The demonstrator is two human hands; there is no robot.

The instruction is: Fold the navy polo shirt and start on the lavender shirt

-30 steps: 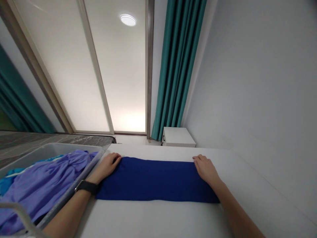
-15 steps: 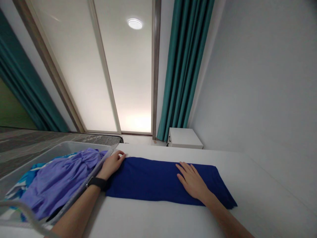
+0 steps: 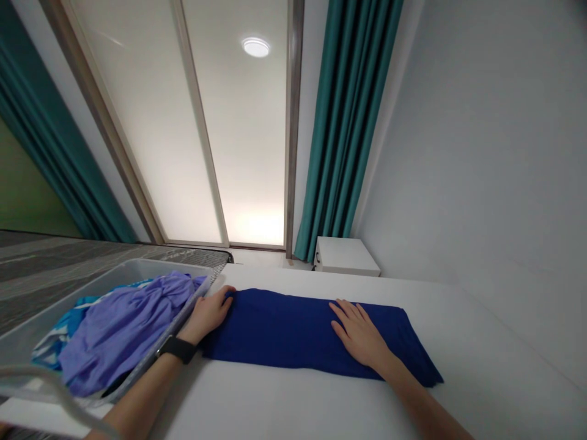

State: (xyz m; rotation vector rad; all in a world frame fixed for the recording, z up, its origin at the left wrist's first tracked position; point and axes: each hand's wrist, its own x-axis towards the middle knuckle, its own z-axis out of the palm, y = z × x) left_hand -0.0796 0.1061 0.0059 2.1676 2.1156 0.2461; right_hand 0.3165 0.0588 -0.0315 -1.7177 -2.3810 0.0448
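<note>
A folded dark blue garment [image 3: 284, 333] lies in a long flat strip on the white table [image 3: 257, 403]; its exact kind does not show. At its far left corner is my left hand [image 3: 210, 315], a black watch on the wrist. The thumb and forefinger close on the cloth's edge there, while the other fingers are partly hidden. My right hand [image 3: 360, 336] rests flat on the right half of the garment, fingers stretched out and a little apart. Toward the right end the cloth's layers fan slightly at the near corner.
Left of the garment stands a translucent plastic bin [image 3: 132, 266] holding a purple garment [image 3: 123, 336] and blue-and-white cloth [image 3: 59, 339]. A pale curved tube [image 3: 59, 391] crosses the near left. Beyond the table are a small white cabinet [image 3: 346, 255] and a teal curtain [image 3: 348, 122].
My left fingers have come down and closed on the garment's far left corner. My right hand stays flat on the cloth. The whole view has shifted slightly.
</note>
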